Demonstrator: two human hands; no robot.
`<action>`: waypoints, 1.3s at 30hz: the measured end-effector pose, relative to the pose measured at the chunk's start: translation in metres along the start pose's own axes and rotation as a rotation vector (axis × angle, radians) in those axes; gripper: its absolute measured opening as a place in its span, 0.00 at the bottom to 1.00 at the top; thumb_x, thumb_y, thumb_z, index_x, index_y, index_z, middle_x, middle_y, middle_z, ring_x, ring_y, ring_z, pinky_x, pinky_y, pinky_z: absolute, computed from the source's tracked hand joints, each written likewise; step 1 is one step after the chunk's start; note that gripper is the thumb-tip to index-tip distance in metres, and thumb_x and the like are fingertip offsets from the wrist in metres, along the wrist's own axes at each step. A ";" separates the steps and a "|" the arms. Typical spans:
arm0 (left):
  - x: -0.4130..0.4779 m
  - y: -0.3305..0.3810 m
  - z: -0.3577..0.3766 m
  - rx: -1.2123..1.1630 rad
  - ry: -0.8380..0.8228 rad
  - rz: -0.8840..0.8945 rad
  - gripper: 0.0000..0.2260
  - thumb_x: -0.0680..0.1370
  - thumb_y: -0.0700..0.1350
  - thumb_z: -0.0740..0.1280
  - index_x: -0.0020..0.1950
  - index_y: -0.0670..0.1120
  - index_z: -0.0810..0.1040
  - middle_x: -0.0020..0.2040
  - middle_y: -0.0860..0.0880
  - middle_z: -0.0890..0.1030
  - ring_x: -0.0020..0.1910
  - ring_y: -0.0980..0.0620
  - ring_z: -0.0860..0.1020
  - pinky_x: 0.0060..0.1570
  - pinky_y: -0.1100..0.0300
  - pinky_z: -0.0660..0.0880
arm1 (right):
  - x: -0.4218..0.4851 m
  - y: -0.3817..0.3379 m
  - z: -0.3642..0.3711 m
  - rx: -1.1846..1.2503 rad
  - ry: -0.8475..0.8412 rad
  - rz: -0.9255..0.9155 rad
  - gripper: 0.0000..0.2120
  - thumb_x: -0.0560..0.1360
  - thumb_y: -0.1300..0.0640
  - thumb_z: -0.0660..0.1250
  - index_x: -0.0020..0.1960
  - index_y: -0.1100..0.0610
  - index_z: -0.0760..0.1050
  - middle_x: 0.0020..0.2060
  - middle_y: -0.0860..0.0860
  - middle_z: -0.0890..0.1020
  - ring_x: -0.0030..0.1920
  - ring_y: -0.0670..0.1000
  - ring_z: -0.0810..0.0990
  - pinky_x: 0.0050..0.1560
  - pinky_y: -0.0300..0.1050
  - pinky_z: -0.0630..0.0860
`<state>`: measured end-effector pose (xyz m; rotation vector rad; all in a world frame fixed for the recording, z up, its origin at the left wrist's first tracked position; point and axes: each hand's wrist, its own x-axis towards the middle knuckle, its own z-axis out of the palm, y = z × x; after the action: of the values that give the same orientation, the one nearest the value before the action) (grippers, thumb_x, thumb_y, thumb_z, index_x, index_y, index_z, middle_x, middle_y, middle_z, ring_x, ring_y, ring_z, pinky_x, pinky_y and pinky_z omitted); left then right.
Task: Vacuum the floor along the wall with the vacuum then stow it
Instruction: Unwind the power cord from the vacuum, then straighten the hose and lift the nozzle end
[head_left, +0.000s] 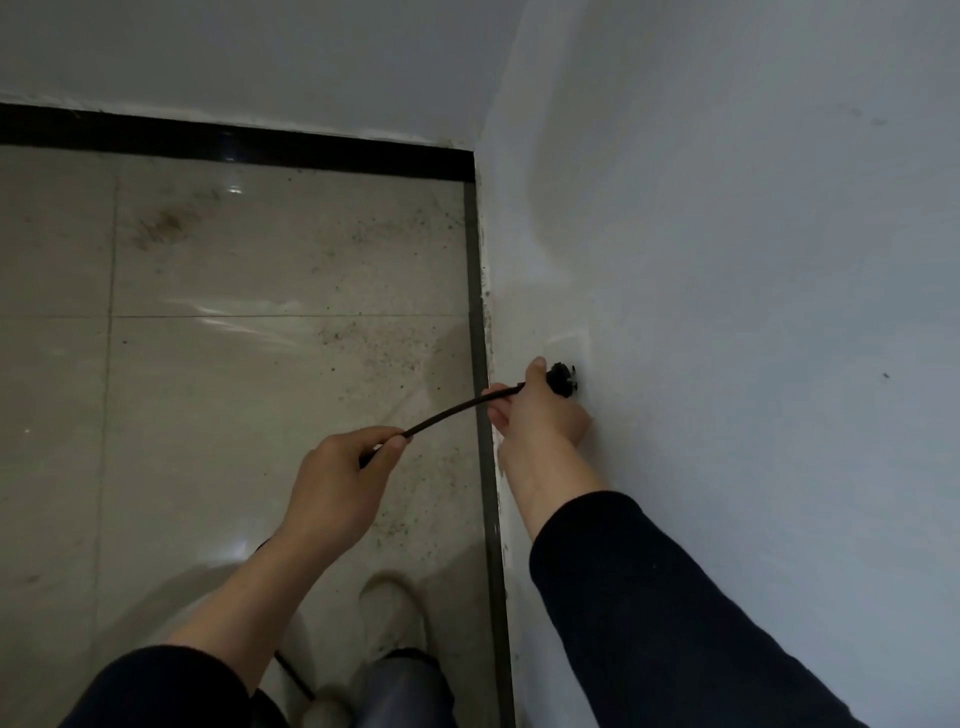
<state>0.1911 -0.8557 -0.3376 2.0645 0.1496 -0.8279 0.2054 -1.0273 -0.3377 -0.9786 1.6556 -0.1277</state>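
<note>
Right hand (540, 415) hides where cord (457, 410) meets plug (561, 379).

A black skirting strip (234, 143) is fitted along the far wall (260, 52). A grey strip (480, 364) borders the right wall (727, 260), where a white socket plate (569, 345) is mounted. A pale shoe (395, 613) is seen near, on the tiled floor (234, 389).

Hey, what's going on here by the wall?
The right hand grips a black plug at the white socket low on the wall; its prongs seem to show, so it is not fully in. The left hand pinches the black cord further back, holding it above the tiled floor. Going in or coming out cannot be told. The vacuum is out of view, and dirt specks lie along the wall.
</note>
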 end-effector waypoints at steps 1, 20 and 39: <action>0.002 0.002 0.001 -0.004 0.012 0.003 0.10 0.80 0.48 0.64 0.55 0.49 0.84 0.34 0.52 0.80 0.40 0.47 0.80 0.35 0.59 0.69 | 0.001 -0.003 0.002 0.033 -0.001 0.017 0.17 0.77 0.47 0.67 0.40 0.61 0.74 0.33 0.57 0.83 0.30 0.52 0.82 0.34 0.44 0.79; 0.009 0.000 -0.002 0.021 -0.036 0.085 0.08 0.80 0.47 0.65 0.54 0.51 0.83 0.23 0.59 0.73 0.23 0.62 0.70 0.25 0.69 0.63 | -0.005 -0.022 -0.003 0.128 -0.034 0.064 0.12 0.80 0.56 0.64 0.42 0.63 0.70 0.38 0.62 0.80 0.34 0.56 0.82 0.40 0.52 0.82; -0.173 -0.108 -0.095 -0.256 0.464 -0.530 0.14 0.78 0.39 0.62 0.63 0.44 0.78 0.59 0.45 0.81 0.60 0.47 0.77 0.58 0.61 0.68 | -0.192 0.143 0.008 -0.925 -0.762 -0.198 0.10 0.78 0.64 0.62 0.39 0.58 0.72 0.34 0.55 0.78 0.34 0.50 0.76 0.35 0.41 0.74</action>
<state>0.0628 -0.6835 -0.2698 1.9566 1.0373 -0.5737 0.1371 -0.8062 -0.2735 -1.6098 0.8579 0.8534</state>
